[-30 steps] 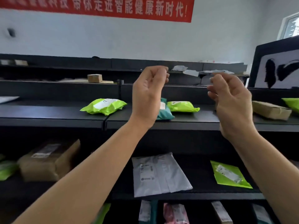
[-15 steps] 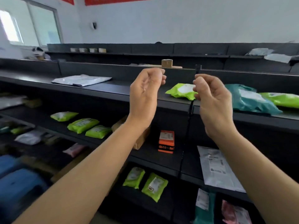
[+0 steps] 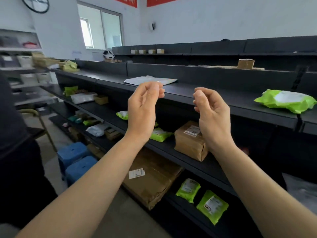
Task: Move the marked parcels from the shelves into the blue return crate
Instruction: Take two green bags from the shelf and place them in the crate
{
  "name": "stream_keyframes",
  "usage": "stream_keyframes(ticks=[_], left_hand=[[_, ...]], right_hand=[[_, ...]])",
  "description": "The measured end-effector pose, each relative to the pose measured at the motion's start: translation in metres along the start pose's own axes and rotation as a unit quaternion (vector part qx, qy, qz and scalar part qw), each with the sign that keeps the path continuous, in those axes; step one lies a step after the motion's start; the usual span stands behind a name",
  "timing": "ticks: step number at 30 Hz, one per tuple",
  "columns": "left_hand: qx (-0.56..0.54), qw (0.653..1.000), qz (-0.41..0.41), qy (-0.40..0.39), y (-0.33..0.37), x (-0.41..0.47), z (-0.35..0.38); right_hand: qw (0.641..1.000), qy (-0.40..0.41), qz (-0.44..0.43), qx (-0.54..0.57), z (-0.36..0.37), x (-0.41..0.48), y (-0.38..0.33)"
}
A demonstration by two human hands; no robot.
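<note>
Both my hands are raised in front of the dark shelves [image 3: 214, 98], loosely curled, and neither holds anything. My left hand [image 3: 145, 109] hovers just below a flat white mailer [image 3: 151, 80] on the top shelf. My right hand [image 3: 211, 114] is above a brown paper parcel [image 3: 188, 143] on the middle shelf. A green parcel [image 3: 286, 100] lies on the top shelf at the right. Two blue plastic containers [image 3: 75, 158] stand on the floor at the lower left. I cannot make out any marks on the parcels.
A large cardboard box [image 3: 151, 179] and two green pouches [image 3: 212, 206] fill the bottom shelf. More parcels line the shelves to the left. A person in dark clothes [image 3: 13, 143] stands close at the left, beside a chair [image 3: 39, 121].
The view has swung left along the shelves, bringing the blue containers, the window and the person into sight. Both hands stay raised and curled in the same pose.
</note>
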State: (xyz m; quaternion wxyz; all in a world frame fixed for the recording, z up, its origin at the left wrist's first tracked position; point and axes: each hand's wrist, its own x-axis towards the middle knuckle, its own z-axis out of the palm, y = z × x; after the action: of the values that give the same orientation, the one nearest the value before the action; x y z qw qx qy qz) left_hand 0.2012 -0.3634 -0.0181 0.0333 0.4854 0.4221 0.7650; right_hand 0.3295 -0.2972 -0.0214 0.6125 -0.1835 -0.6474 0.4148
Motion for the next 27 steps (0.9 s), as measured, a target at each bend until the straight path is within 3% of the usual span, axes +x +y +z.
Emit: stream_keyframes(ticks=[11,27], left_hand=[[0.087,0.991,-0.01,0.102,-0.036,0.017,-0.081],[0.207,0.958,-0.005,0.198,-0.071,0.071,-0.111]], right_hand=[[0.992,-0.093,0.028,0.083,0.1,0.018,0.047],[0.956,-0.213,0.045,0.197,0.195,0.082,0.106]])
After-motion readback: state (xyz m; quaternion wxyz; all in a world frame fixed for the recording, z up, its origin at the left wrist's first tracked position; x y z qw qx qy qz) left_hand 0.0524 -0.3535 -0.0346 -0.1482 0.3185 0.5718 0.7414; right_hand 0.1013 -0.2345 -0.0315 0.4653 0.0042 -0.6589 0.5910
